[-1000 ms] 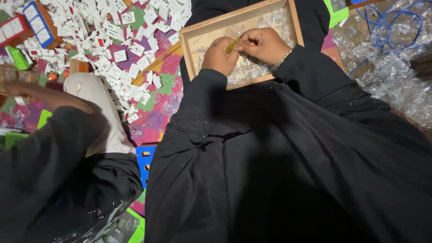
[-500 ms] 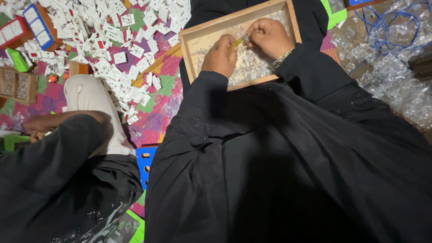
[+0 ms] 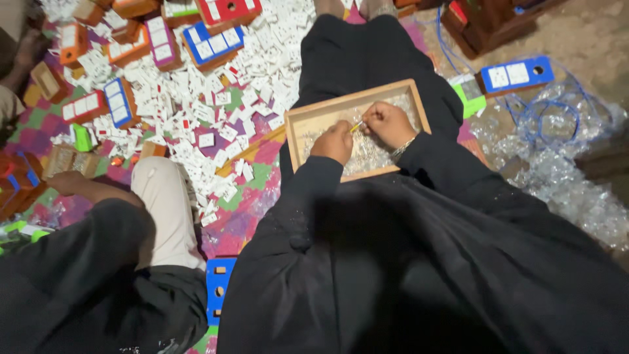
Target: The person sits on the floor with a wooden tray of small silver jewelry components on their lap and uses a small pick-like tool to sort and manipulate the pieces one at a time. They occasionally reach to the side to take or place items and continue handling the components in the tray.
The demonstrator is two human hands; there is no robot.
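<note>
Fingers: your left hand (image 3: pixel 334 141) and right hand (image 3: pixel 388 123) were both pinched onto one thin yellow stick (image 3: pixel 357 126), fingertips pressed together at either end.
Stick: slim, yellow, tilted, held just above the middle of the tray; most of its length was hidden by your fingers.
Tray: one shallow wooden tray (image 3: pixel 308 121) sat on your lap, its floor covered with small pale glinting pieces (image 3: pixel 367 154), too tiny to count or tell apart.
Mat: countless small white tiles (image 3: pixel 216 98) lay scattered over the colourful mat (image 3: pixel 252 196) beyond the tray's left edge.
Boxes: roughly seven orange and blue holders (image 3: pixel 213 44) lay along the mat's far edge, some cut off.
Another person: one arm (image 3: pixel 92 190) lay at the mat's left edge, the hand hard to make out.
</note>
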